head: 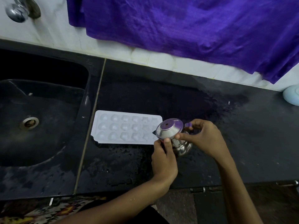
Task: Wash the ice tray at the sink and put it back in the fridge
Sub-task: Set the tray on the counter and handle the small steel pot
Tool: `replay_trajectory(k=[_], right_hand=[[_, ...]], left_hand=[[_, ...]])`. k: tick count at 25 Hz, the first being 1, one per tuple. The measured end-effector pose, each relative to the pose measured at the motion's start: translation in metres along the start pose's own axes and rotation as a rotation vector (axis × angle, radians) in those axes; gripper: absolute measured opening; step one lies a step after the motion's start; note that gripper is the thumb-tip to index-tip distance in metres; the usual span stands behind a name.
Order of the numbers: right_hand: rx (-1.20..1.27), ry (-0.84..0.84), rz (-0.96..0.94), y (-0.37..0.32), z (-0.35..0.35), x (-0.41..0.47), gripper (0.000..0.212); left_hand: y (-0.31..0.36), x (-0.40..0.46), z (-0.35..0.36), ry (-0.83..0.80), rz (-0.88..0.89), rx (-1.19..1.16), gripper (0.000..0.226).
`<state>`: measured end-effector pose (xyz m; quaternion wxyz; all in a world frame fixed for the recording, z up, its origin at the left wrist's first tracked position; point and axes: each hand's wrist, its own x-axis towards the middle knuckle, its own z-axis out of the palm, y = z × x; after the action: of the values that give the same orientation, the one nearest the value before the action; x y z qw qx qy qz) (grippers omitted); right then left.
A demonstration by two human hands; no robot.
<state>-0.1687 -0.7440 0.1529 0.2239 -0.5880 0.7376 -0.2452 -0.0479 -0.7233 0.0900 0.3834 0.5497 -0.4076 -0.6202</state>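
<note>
Both hands curled around a tilted steel jug (174, 135), left hand (163, 156) low, right hand (204, 137) beside ice tray (126, 127).

A home kitchen: a dark stone worktop (210, 126), wet in patches, with a black sink (40, 135) set into it, a chrome tap (17, 10) on the white tiled wall (48, 34), and a purple cloth (186, 25) hanging over the tiles.
</note>
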Motion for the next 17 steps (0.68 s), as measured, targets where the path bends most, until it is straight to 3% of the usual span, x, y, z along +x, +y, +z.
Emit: replay_trajectory(k=[17], right_hand=[[-0.007, 0.015, 0.007, 0.0011, -0.0005, 0.0013, 0.052]], left_hand=[[-0.0018, -0.0011, -0.0002, 0.007, 0.03, 0.003, 0.028]])
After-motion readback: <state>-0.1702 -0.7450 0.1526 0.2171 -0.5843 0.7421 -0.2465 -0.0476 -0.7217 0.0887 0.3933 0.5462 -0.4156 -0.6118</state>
